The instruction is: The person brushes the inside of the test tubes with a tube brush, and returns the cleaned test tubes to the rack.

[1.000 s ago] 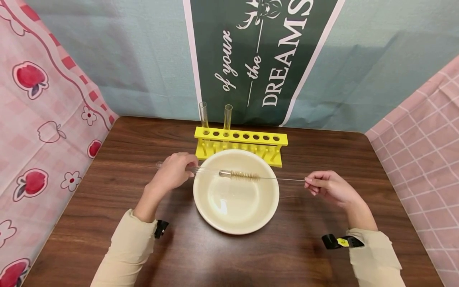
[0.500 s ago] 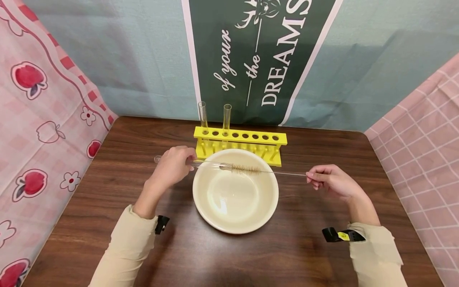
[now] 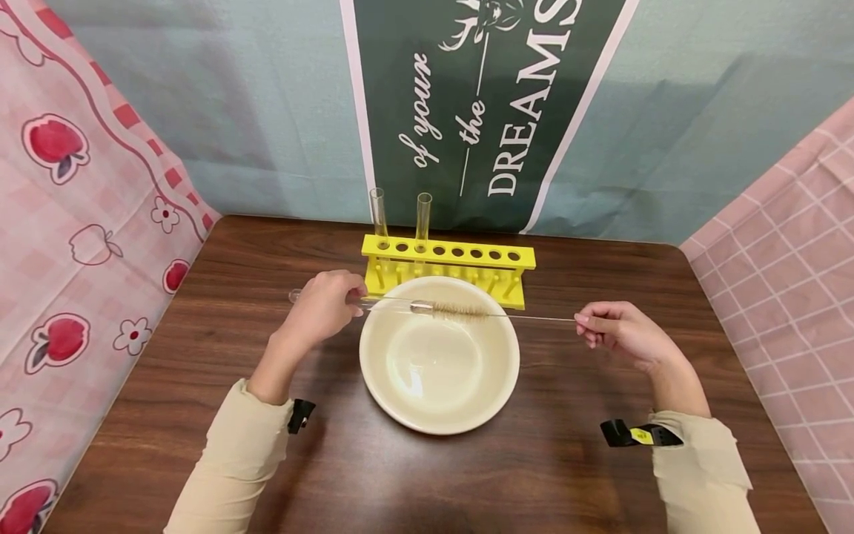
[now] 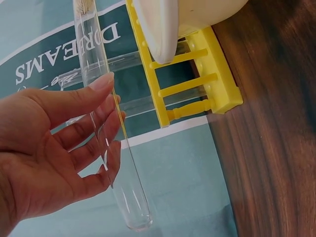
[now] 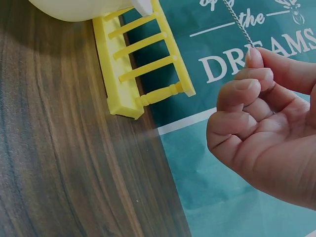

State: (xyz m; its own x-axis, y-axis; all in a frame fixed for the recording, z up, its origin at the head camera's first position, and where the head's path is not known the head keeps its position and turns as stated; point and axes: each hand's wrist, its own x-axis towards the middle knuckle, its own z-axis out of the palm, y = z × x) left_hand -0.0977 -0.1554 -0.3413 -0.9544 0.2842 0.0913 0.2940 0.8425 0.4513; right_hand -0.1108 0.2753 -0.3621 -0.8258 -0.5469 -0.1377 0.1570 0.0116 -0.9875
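My left hand (image 3: 322, 308) holds a clear glass test tube (image 4: 129, 195) between thumb and fingers, its rounded end past the fingers. The tube lies nearly level over the far part of a cream bowl (image 3: 434, 426), its mouth toward the right. A test tube brush (image 3: 460, 311) has its tip inside the mouth, while most of its tan bristles show outside. Between thumb and forefinger, my right hand (image 3: 617, 330) pinches the thin twisted wire handle (image 5: 239, 22) of the brush, to the right of the bowl.
Behind the bowl stands a yellow test tube rack (image 3: 460, 256), with two clear test tubes (image 3: 423, 222) upright in it toward its left end. The bowl hides part of the rack. A fabric backdrop (image 3: 267, 111) hangs behind the brown wooden table (image 3: 440, 489).
Both hands have moved a little away from me, carrying the tube and brush toward the rack side of the bowl. The right hand has also shifted slightly right.
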